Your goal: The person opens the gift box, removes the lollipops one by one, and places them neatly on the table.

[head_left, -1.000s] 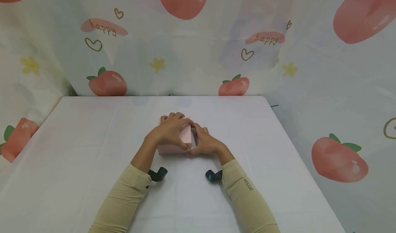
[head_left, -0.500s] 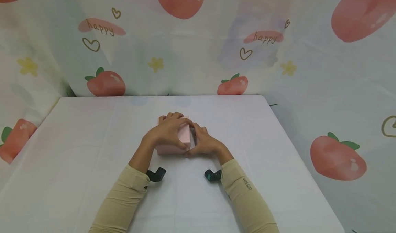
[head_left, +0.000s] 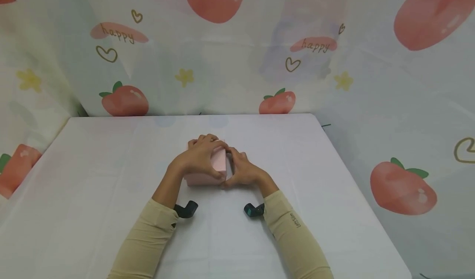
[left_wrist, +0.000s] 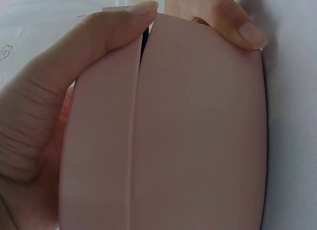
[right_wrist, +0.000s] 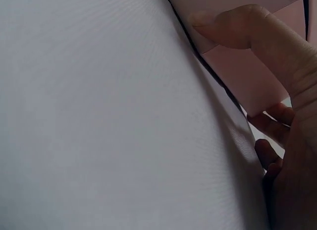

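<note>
A pink box (head_left: 205, 180) with a lid sits on the white table in the head view. My left hand (head_left: 198, 157) lies over its top and grips the lid (left_wrist: 99, 145), thumb at the near right corner and fingers over the far side. In the left wrist view a narrow dark gap parts the lid from the box body (left_wrist: 198, 126) near that corner. At the box's right end, my right hand (head_left: 245, 171) holds the lower body between thumb and fingers, as the right wrist view also shows. The inside of the box is hidden.
The white-covered table (head_left: 111, 180) spreads around the box. A printed cloth (head_left: 230, 56) with fruit and hearts hangs behind and at the sides. Black devices sit at the left wrist (head_left: 187, 209) and right wrist (head_left: 254, 210).
Both hands keep the same hold on the box. The whole head view has drifted slightly left; hands and box show no clear movement against the table.
</note>
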A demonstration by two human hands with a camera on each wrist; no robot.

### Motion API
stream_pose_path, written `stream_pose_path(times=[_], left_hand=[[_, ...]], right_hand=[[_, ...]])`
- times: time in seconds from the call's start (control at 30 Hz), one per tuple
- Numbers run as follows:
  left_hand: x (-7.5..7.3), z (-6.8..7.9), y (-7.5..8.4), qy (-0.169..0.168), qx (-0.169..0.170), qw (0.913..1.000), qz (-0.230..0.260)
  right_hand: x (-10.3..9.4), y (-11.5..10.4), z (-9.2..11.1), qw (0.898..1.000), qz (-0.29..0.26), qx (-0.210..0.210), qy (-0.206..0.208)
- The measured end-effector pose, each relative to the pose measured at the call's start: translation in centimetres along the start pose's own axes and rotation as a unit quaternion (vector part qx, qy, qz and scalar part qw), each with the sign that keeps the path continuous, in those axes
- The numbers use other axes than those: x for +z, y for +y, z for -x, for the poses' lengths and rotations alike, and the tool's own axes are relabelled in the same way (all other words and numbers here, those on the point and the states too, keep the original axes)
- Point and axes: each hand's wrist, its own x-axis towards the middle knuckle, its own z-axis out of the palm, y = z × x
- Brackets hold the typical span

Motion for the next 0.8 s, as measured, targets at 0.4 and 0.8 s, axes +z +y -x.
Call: stream_pose_path(times=[0.4, 0.8], left_hand=[[-0.37, 0.17, 0.04, 0.003, 0.002, 0.9998, 0.02], [-0.31, 0.28, -0.11, 0.007, 0.002, 0.9996, 0.028]], right_hand=[[-0.08, -0.09, -0.1, 1.0, 0.002, 0.016, -0.019], [-0.08, 0.26, -0.22, 1.0, 0.006, 0.014, -0.022]])
